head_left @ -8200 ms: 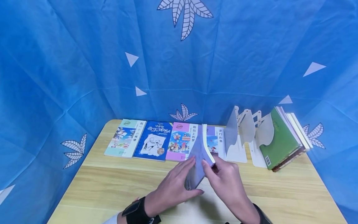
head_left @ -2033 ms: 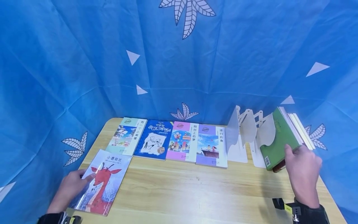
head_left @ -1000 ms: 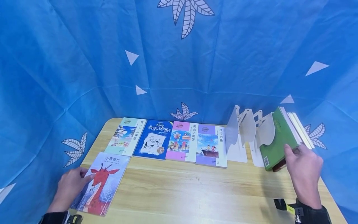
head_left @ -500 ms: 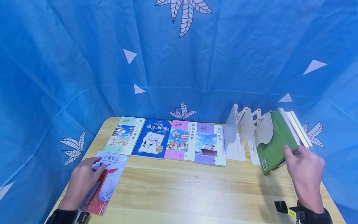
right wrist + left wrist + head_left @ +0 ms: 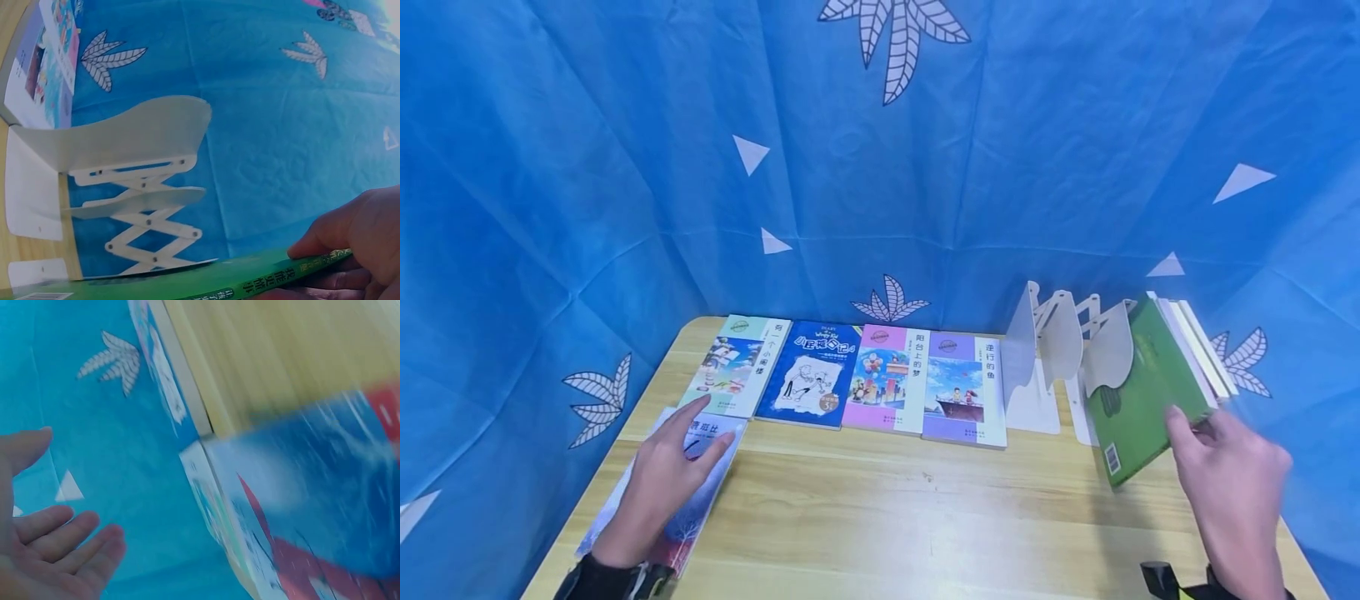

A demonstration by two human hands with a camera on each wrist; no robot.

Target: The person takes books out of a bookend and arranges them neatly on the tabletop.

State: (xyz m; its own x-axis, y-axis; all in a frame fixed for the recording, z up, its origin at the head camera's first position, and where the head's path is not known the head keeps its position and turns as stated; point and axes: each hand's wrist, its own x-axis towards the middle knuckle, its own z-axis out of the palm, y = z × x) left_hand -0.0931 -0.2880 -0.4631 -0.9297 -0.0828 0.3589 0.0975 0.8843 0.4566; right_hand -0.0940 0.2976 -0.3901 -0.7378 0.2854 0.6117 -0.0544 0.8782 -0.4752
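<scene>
Pinching the green book [image 5: 1138,400] by its spine, the right grip [image 5: 1232,483] has its thumb on the cover and its fingers round the other side. That lettered spine faces the person, which is probably why it gets taken there: from where I stand, it looks the easiest edge to catch. The book sits tilted at the right end of the counter [image 5: 925,517], beside the last plate [image 5: 1108,354] I can make out of the white rack [image 5: 1062,346], one lower corner jutting past it.

Across from it, the left grip [image 5: 666,471] has thumb and fingers well apart, nothing between them, above the lilac book [image 5: 694,510]; whether skin meets cover, I can't tell. That book lies just in front of the mint book [image 5: 726,367], seemingly because the back row is taken: the mint, then the blue book [image 5: 812,375], the pink book [image 5: 883,379] and the purple book [image 5: 955,392], face up as if to show every cover.

Crossed bars [image 5: 149,223] join the rack's plates, so I'd guess it stretches. Pale books [image 5: 1207,346] stand bunched beyond the green one; any end plate there is hidden.
</scene>
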